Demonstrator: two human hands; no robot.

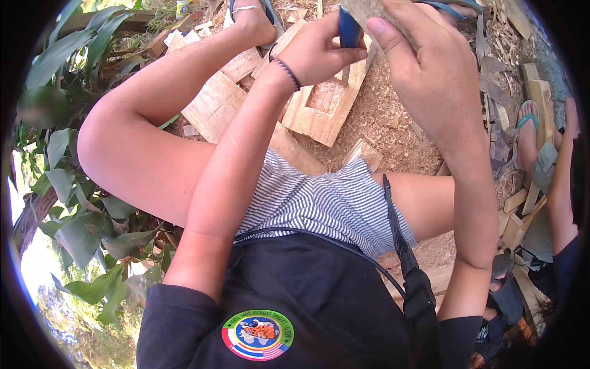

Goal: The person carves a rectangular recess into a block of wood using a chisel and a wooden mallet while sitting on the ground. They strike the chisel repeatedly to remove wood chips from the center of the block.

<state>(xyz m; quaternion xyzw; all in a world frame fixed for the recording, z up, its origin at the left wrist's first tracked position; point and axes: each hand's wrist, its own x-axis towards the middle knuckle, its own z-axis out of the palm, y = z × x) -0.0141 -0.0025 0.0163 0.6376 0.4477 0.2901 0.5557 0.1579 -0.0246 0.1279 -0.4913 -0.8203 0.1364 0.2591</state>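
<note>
My left hand (319,52), with a dark braided band at its wrist, is closed round the blue handle of a chisel (350,31). The chisel stands upright, its narrow blade pointing down at a pale wooden board (299,120) with a shallow rectangular recess (326,97) cut in it. Whether the tip touches the wood is hard to see. Above and beside the handle, my right hand (433,74) grips a rough, greyish piece of wood (369,9), cut off by the upper edge of the view.
Beneath the recessed board lie more planks (215,107). Wood shavings (387,120) cover the ground. Leafy plants (80,237) crowd the left side. At the right, another person's sandalled foot (527,126) is near some wood offcuts (519,218). A black strap (402,246) hangs across my lap.
</note>
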